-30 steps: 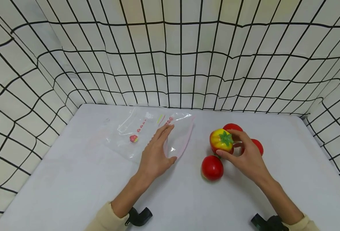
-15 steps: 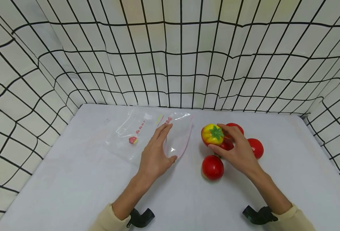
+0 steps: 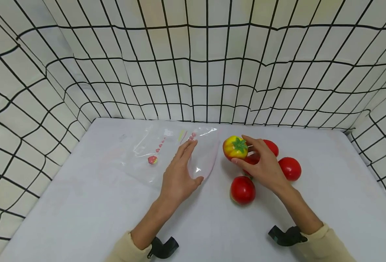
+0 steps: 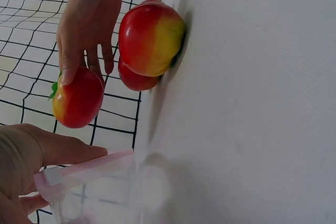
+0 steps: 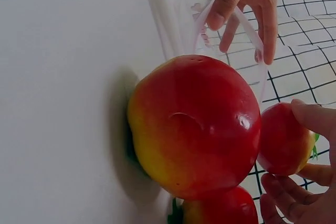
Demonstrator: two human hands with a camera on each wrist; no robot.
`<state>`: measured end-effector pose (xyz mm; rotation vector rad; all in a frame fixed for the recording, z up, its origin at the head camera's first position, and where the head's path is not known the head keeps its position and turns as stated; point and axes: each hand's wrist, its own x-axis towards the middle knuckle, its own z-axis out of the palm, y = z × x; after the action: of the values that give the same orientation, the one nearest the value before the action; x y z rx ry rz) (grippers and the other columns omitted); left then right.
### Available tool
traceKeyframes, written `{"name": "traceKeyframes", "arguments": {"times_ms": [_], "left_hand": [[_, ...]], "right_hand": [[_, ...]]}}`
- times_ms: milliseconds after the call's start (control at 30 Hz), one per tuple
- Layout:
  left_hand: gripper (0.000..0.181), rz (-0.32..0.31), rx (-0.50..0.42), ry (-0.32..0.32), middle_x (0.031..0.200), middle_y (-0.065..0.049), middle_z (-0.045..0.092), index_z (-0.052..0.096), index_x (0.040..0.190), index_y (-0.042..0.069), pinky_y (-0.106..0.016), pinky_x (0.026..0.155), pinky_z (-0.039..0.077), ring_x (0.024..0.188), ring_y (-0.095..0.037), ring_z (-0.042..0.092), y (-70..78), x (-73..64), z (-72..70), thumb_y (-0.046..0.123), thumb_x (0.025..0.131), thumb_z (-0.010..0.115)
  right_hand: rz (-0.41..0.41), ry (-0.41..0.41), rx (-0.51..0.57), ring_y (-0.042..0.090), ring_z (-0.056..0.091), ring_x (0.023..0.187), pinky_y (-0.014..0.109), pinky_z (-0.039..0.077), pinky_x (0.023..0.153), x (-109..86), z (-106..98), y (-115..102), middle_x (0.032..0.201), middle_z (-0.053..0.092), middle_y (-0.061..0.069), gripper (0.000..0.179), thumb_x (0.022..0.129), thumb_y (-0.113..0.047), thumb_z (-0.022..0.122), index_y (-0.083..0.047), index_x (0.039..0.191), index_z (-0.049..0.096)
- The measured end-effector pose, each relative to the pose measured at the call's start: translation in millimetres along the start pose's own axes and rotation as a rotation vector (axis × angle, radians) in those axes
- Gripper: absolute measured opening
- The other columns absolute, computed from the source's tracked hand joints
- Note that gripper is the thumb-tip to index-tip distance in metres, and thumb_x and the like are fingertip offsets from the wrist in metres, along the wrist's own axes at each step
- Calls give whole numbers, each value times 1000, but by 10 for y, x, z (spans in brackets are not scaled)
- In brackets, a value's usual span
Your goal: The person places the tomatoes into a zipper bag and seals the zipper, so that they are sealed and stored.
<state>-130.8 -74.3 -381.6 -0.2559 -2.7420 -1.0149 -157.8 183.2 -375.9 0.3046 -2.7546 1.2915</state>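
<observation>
My right hand (image 3: 266, 163) holds a red and yellow toy tomato (image 3: 234, 147) between thumb and fingertips, raised off the table, its green leafy top facing the head camera. To its left, my left hand (image 3: 179, 174) is at the pink-edged mouth of a clear zip bag (image 3: 140, 171) with strawberry prints. The left fingers are straight and the thumb stands apart, with the bag's mouth gaping around them in the right wrist view. A pink zip strip (image 4: 100, 169) lies by the left thumb. The held tomato is just right of the bag.
More toy tomatoes lie on the white table: a near one (image 3: 243, 190), a right one (image 3: 290, 169), a back one (image 3: 271, 147) and one partly hidden under the right hand. Black wire grid (image 3: 206, 72) borders the table's back and sides.
My right hand has carried the held tomato leftward and slightly back, toward the bag. The tomatoes behind that hand show more. My left hand has stayed nearly still.
</observation>
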Motion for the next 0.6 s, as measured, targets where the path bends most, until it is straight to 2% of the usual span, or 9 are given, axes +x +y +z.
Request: {"name": "traceKeyframes", "arguments": {"times_ms": [267,600], "left_hand": [[107,-8,22,-4,166,6,40,41,160,25,-57,112,51,144,-27,55,-17,-35,13,9,69,95],[110,-4,24,-4,168,5,38,39,161,27,-54,104,58,142,-28,56,21,-6,29,11,69,96]], "right_hand": [[9,-26,12,34,59,128,52,61,98,103,73,-72,146,56,14,83,84,-24,87,-12,154,44],[55,-73,-18,33,58,129,52,60,101,173,139,-187,148,55,12,82,83,-28,88,-14,153,48]]}}
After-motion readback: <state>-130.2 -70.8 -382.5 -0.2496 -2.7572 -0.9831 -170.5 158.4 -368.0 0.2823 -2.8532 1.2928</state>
